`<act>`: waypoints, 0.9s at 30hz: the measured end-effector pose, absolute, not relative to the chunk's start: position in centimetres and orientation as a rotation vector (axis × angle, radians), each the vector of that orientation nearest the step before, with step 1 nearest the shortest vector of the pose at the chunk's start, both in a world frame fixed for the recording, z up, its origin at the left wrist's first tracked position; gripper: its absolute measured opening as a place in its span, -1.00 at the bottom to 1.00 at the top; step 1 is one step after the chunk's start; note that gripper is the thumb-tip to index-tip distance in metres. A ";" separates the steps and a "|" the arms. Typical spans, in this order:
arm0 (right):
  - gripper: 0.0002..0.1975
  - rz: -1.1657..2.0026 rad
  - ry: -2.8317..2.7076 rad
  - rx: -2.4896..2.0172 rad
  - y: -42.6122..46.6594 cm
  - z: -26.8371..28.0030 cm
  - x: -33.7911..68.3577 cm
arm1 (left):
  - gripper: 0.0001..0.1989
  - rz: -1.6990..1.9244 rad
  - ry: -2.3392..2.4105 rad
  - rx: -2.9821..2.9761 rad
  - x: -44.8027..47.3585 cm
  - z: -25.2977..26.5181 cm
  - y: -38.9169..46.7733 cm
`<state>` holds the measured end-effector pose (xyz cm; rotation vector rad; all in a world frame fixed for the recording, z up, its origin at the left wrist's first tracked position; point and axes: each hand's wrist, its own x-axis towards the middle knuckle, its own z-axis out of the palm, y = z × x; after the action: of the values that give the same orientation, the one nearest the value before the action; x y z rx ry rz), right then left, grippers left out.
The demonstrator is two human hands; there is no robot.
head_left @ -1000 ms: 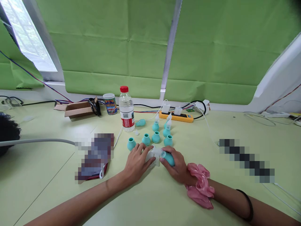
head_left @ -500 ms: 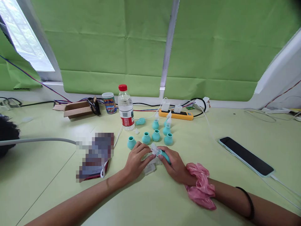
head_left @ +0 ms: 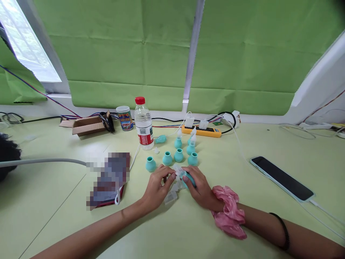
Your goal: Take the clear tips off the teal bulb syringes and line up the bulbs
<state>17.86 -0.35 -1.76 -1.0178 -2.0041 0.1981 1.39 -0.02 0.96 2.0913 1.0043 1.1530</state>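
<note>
Teal bulb, one: lay within the right hand, whose fingers were wrapped round it; long axis slanted from that palm toward the left hand. Clear nozzle, one: at the bulb's mouth, right beside the left hand's fingers, which pinched its end. Open-mouthed teal bulbs: stood just beyond the fingers on the pale surface. Green blinds: hung well beyond the fingers, behind everything.
</note>
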 end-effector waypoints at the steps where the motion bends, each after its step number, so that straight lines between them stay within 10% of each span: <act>1: -0.82 0.178 -1.995 -1.007 -0.4 -1.8 17.9 | -0.84 1.153 0.998 2.079 1.4 1.1 -0.1; 27: -0.84 0.138 -2.007 -0.894 -1.6 -0.5 17.2 | -0.79 0.990 0.874 1.958 0.9 1.8 -0.4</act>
<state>17.20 -1.57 -0.55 -0.8941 -2.0067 0.1384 0.94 -0.36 1.83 1.9579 0.8738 0.9904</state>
